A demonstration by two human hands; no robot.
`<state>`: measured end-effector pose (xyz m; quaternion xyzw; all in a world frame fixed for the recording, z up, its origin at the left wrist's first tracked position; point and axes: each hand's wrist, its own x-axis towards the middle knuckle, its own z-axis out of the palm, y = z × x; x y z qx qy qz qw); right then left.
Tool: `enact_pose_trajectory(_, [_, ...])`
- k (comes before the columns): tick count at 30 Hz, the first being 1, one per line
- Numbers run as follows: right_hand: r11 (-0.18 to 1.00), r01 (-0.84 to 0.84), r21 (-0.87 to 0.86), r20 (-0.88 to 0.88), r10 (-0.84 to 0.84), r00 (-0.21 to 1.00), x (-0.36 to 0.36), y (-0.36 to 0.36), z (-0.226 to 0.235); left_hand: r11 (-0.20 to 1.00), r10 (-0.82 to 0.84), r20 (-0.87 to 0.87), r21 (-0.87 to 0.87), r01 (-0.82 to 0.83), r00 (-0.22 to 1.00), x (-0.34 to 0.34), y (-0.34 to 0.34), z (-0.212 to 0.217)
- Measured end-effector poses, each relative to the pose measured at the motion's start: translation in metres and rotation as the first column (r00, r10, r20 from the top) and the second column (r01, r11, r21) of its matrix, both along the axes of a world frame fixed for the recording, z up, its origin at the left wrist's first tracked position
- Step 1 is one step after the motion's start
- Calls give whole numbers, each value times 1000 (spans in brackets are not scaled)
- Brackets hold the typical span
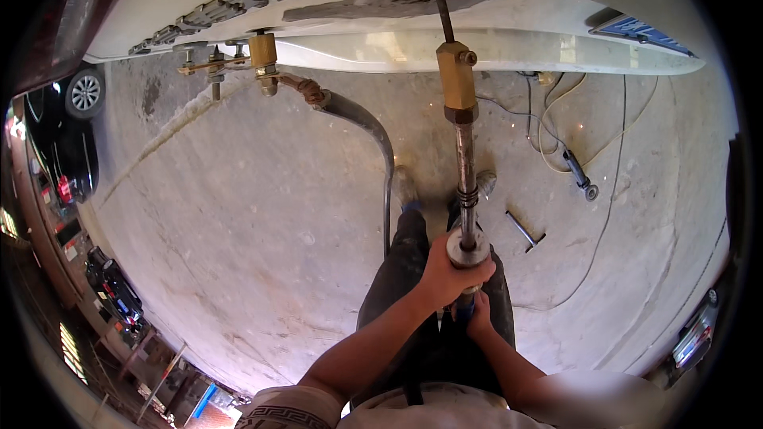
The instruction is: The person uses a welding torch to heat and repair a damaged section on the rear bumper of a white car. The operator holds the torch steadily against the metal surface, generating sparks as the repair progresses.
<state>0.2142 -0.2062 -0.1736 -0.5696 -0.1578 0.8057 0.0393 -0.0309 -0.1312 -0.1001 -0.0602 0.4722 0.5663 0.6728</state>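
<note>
My left hand (453,274) grips puller rod (466,175) mid-frame; right hand (479,319) wrapped on handle below. Tip welded to white panel (493,44); dent pull unfinished.

Two hands (455,274), one slide puller (463,151), two cars (75,131)

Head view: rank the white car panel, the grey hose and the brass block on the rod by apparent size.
1. white car panel
2. grey hose
3. brass block
The fisheye lens bends and stretches things, so this order holds only for how they look.
</note>
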Motion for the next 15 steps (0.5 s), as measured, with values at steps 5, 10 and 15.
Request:
enact_pose_trajectory(5, [961,-258,104,-87,267,960,2,12,-9,1000,5,-126,18,-3,992,21,-11,-7])
enact_pose_trajectory(10, [778,-415,-471,-400,232,887,23,34,-33,998,35,-39,48,-33,999,25,-4,0])
enact_pose_trajectory(15, [988,59,143,129,-78,989,-7,0,0,999,15,-132,40,-10,991,21,-12,-13])
